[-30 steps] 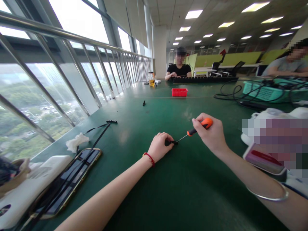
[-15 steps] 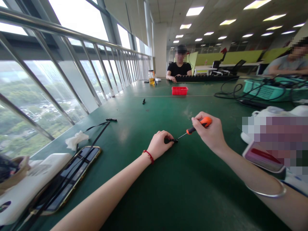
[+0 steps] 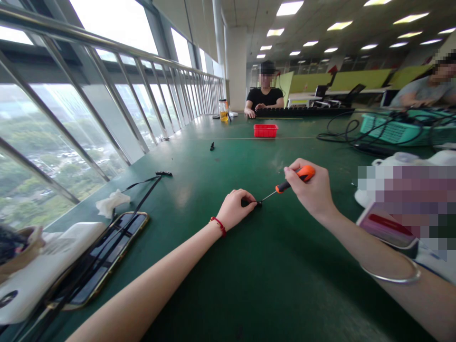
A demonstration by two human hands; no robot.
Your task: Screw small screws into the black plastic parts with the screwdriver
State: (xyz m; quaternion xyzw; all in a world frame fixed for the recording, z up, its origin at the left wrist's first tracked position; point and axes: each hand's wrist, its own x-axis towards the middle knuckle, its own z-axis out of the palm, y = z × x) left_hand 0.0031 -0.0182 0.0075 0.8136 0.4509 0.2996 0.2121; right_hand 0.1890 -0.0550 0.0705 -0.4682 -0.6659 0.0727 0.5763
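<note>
My left hand [image 3: 235, 208] rests on the green table [image 3: 270, 285] with its fingers curled around a small black part [image 3: 257, 203], pinning it down. My right hand [image 3: 310, 190] grips an orange-and-black screwdriver [image 3: 292, 180] by the handle. The thin metal shaft slants down to the left and its tip meets the black part just beside my left fingers. A red string bracelet circles my left wrist and a metal bangle hangs on my right forearm.
A phone [image 3: 103, 256] and a black strap [image 3: 142, 183] lie at the left near a crumpled tissue [image 3: 111, 201]. A red tray [image 3: 265, 130] and a small black piece [image 3: 212, 146] sit farther off. Cables and a teal basket [image 3: 395, 130] are at the right. Two people sit at the far end.
Both hands have stayed together on the part. More of the black part has slipped under my left fingers, and the view has tilted slightly, shifting everything up the frame.
</note>
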